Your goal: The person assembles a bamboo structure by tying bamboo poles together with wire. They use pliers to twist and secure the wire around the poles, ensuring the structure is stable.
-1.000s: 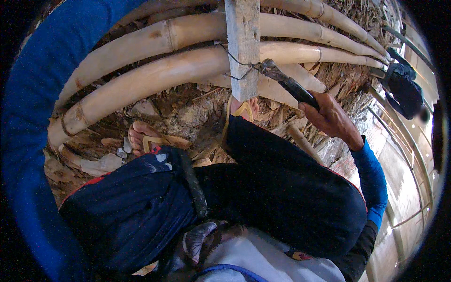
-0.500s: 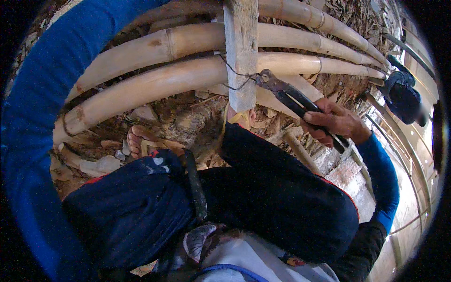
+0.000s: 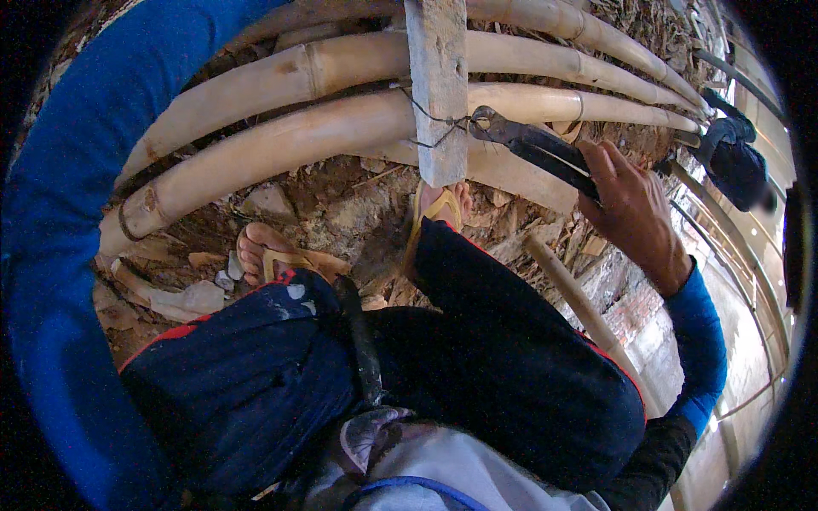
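My right hand (image 3: 635, 213) is wrapped round the handles of dark metal pincers (image 3: 541, 152). The jaws of the pincers meet a thin dark wire (image 3: 436, 119) at the right edge of a pale wooden batten (image 3: 437, 64). That wire loops across the batten's front, beside the nearest bamboo pole (image 3: 290, 149). The batten crosses over the bamboo poles, and its lower end stands by my right foot. My left arm (image 3: 60, 230), in a blue sleeve, curves up the left side; its hand lies beyond the top edge, out of sight.
More bamboo poles (image 3: 358, 61) run side by side behind the nearest one. My sandalled feet (image 3: 443, 204) rest on rubble and dry leaves. A dark strip-like tool (image 3: 360, 349) lies between my thighs. A stick (image 3: 575, 294) slants beside my right leg. Another person (image 3: 733, 162) is at the far right.
The pincers' handles have swung upward, and my right hand has turned so its back shows more. The jaws stay at the wire. My view has shifted slightly.
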### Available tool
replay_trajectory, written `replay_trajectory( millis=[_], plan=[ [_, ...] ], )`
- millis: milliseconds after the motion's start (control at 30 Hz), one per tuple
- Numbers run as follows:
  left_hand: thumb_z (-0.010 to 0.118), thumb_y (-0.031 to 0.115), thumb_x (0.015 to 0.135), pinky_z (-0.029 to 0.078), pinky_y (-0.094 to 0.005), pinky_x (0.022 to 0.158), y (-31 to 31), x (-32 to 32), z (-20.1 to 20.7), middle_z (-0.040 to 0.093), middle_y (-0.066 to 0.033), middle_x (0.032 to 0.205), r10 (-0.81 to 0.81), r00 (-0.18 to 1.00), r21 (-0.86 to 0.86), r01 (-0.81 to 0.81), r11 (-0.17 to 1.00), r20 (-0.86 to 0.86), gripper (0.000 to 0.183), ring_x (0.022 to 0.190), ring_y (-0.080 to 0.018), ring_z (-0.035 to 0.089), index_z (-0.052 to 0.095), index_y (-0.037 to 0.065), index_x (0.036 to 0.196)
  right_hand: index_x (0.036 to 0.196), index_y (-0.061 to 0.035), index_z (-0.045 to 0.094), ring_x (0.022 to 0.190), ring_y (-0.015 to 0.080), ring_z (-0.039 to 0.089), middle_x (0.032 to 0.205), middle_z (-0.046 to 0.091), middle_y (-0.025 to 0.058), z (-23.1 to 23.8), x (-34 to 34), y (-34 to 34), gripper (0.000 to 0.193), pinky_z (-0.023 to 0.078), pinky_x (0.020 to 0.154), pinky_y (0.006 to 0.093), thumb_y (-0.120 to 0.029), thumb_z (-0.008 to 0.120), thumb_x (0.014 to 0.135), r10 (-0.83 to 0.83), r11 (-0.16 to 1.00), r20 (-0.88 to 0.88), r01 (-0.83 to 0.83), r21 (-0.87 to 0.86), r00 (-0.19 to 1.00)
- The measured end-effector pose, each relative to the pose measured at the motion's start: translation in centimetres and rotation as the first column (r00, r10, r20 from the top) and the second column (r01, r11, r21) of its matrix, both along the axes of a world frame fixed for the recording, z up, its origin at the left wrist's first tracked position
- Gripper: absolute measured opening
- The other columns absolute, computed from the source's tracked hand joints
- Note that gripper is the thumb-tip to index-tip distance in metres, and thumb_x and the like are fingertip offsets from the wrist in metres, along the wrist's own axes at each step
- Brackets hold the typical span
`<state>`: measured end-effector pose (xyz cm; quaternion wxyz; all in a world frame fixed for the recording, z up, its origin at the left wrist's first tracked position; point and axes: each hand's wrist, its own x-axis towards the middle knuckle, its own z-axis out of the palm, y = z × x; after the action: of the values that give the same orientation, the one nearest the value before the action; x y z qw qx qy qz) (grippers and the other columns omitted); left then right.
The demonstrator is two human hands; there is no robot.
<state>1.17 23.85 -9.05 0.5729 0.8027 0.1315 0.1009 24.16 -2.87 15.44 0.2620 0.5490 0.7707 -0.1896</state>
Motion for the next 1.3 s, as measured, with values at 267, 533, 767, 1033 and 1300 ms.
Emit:
replay_trajectory(
  millis=[267, 533, 767, 1033, 1300],
  plan=[
    [0.045, 0.066, 0.101, 0.048, -0.0425, 0.092, 0.0, 0.4, -0.4, 0.070, -0.0100, 0.102, 0.026, 0.999, 0.062, -0.023, 0.998, -0.045, 0.061, 0.095, -0.0269, 0.067, 0.071, 0.011, 0.105, 0.126, -0.0035, 0.057, 0.086, 0.0317, 0.066, 0.101, 0.064, 0.0148, 0.9, -0.5, -0.9, 0.038, 0.055, 0.070, 0.0425, -0.023, 0.066, 0.095, 0.209, 0.974, 0.187, -0.221, 0.047, 0.960],
    [0.047, 0.067, 0.100, 0.047, -0.0420, 0.093, 0.2, 0.4, -0.1, 0.070, -0.0111, 0.102, 0.033, 0.997, 0.027, -0.032, 0.999, -0.073, 0.062, 0.096, -0.0273, 0.066, 0.071, 0.011, 0.108, 0.103, -0.0043, 0.054, 0.070, 0.0458, 0.063, 0.077, 0.063, 0.0231, -0.3, -0.1, -2.0, 0.017, 0.046, 0.059, 0.0539, -0.020, 0.061, 0.100, -0.314, 0.909, -0.069, 0.280, -0.308, 0.947],
    [0.049, 0.068, 0.098, 0.046, -0.0415, 0.093, 0.2, 0.2, -0.1, 0.070, -0.0120, 0.103, 0.049, 0.994, -0.020, -0.051, 0.998, -0.101, 0.063, 0.097, -0.0277, 0.065, 0.072, 0.010, 0.110, 0.101, -0.0020, 0.055, 0.074, 0.0495, 0.062, 0.073, 0.062, 0.0254, -2.1, -0.5, -3.1, 0.022, 0.045, 0.063, 0.0556, -0.023, 0.063, 0.101, -0.470, 0.852, -0.087, 0.426, -0.306, 0.878],
    [0.051, 0.069, 0.096, 0.046, -0.0410, 0.093, 0.1, 0.3, 0.5, 0.070, -0.0131, 0.104, 0.051, 0.985, -0.028, -0.056, 0.998, -0.167, 0.064, 0.098, -0.0281, 0.064, 0.072, 0.010, 0.113, 0.137, -0.0014, 0.056, 0.068, 0.0305, 0.067, 0.077, 0.064, 0.0183, -0.1, -1.2, -1.2, 0.040, 0.051, 0.067, 0.0420, -0.021, 0.059, 0.102, -0.602, 0.728, -0.067, 0.513, -0.456, 0.795],
    [0.054, 0.061, 0.099, 0.043, -0.0390, 0.099, 0.1, 0.2, -1.1, 0.067, -0.0082, 0.111, -0.028, 1.000, -0.198, 0.026, 0.980, -0.007, 0.060, 0.106, -0.0220, 0.059, 0.070, 0.005, 0.113, 0.118, 0.0009, 0.063, 0.064, 0.0247, 0.064, 0.074, 0.065, 0.0157, 1.3, -2.0, 3.5, 0.032, 0.049, 0.062, 0.0396, -0.028, 0.058, 0.104, -0.493, 0.721, 0.062, 0.448, -0.528, 0.868]
  ],
)
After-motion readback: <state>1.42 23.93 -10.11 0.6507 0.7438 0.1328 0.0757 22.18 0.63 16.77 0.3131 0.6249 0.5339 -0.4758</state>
